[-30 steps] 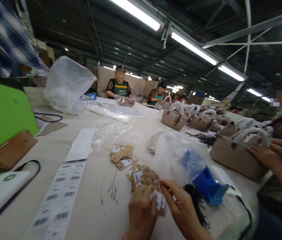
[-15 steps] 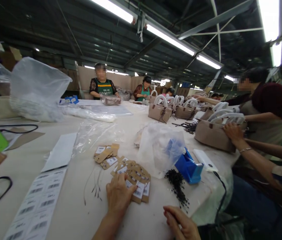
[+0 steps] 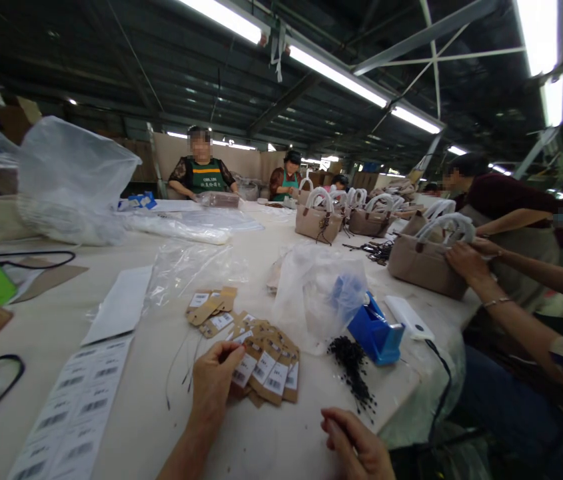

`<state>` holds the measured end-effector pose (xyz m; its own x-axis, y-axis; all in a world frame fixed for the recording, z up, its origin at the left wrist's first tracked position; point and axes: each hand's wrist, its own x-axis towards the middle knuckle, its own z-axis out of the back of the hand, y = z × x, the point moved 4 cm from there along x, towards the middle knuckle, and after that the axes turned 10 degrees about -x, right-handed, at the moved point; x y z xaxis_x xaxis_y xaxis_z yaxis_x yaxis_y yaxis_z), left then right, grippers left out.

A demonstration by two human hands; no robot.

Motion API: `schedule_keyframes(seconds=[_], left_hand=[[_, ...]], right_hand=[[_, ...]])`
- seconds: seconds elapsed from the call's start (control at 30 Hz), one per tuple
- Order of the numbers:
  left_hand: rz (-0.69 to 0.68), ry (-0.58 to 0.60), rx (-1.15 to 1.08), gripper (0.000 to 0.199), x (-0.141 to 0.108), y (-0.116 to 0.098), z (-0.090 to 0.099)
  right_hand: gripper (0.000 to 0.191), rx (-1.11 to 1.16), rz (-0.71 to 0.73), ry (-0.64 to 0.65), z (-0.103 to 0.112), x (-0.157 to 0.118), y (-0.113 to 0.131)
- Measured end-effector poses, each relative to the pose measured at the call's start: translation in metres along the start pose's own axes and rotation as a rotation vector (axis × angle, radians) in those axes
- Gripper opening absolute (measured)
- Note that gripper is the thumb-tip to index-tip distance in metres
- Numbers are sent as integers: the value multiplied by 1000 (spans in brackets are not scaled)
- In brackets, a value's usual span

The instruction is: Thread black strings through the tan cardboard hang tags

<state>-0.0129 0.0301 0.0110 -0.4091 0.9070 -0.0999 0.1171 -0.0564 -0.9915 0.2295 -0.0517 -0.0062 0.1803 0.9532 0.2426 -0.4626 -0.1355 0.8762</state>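
Note:
Brown cardboard tags with white barcode labels (image 3: 275,379) lie in an overlapping fan on the table. At the fan's left edge is my left hand (image 3: 214,380), thumb and forefinger pinched together; what lies between the fingertips is too small to tell. My right hand (image 3: 358,445) rests near the table's front edge, empty, its fingers loosely bent and thumb apart. A smaller group of tags (image 3: 202,309) sits behind the fan, with thin dark strings beside it. To the right is a pile of black strings (image 3: 348,367).
A blue tape dispenser (image 3: 375,333) and clear plastic (image 3: 306,300) stand beyond the black strings. Barcode label sheets (image 3: 78,403) lie at the left. Beige handbags (image 3: 426,260) line the right side, where another person's hands touch one. More people are around the table.
My left hand has moved left and lifted off the fan's labels, its fingers now pinched, uncovering more tags. My right hand has barely shifted. The other person's second hand has reached the nearest handbag.

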Motion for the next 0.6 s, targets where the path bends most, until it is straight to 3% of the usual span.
schedule_keyframes(seconds=[0.2, 0.37, 0.47, 0.6], left_hand=[[69, 171, -142, 28, -24, -5, -20], [77, 342, -160, 20, -41, -2, -37], [-39, 413, -45, 19, -44, -3, -38], [-329, 470, 225, 43, -51, 2, -42]], right_hand=[[40, 155, -128, 114, -38, 20, 27], [29, 159, -83, 11, -37, 33, 43], [24, 78, -21, -61, -29, 33, 49], [21, -33, 34, -164, -25, 26, 51]])
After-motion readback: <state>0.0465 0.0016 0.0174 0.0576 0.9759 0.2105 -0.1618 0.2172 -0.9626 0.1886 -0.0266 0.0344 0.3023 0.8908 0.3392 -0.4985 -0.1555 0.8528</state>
